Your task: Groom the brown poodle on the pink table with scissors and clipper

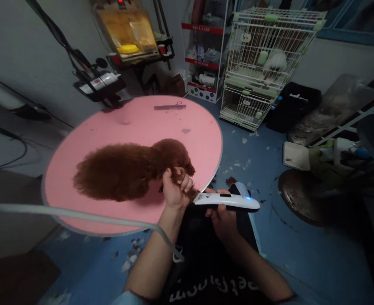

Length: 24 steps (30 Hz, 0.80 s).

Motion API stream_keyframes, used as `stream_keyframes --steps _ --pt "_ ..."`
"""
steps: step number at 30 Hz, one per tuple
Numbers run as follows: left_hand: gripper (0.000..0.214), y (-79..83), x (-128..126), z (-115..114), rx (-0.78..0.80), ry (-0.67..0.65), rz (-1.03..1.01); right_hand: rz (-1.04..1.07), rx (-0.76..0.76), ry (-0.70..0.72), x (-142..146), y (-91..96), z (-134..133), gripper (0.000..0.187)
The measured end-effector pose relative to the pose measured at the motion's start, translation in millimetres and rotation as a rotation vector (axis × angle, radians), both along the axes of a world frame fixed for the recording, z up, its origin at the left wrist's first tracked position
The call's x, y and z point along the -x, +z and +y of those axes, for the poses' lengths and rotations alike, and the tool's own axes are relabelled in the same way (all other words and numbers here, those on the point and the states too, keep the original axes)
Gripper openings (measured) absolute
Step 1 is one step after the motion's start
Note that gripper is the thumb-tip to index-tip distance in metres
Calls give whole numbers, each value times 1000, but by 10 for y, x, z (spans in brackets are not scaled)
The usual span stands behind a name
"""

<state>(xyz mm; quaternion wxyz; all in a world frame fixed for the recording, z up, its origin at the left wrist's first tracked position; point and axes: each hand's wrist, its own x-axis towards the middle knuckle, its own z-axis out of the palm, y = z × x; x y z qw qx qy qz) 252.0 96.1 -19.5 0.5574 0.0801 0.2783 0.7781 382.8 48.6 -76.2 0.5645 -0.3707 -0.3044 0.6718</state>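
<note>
A fluffy brown dog stands on a round pink grooming table, its head toward the right. My left hand is closed around one of the dog's front legs, and the paw pokes out on the right side of my fingers. In my right hand is a white hair clipper with a lit blue light. The clipper's blade end touches or nearly touches the fur of the held paw, just past the table's edge; exact contact I cannot make out.
Scissors and a comb-like purple tool lie at the table's far side. A grey bar crosses in front of the table. White wire cages stand behind, one with a white animal inside. At right is a round stool. Hair tufts litter the blue floor.
</note>
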Motion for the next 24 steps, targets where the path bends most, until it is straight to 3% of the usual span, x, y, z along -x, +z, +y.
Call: stream_keyframes --steps 7,24 --pt "38 -15 -27 12 -27 37 21 12 -30 -70 78 6 -25 43" --pt "36 -101 -66 28 -119 97 77 -199 -307 -147 122 4 -114 60"
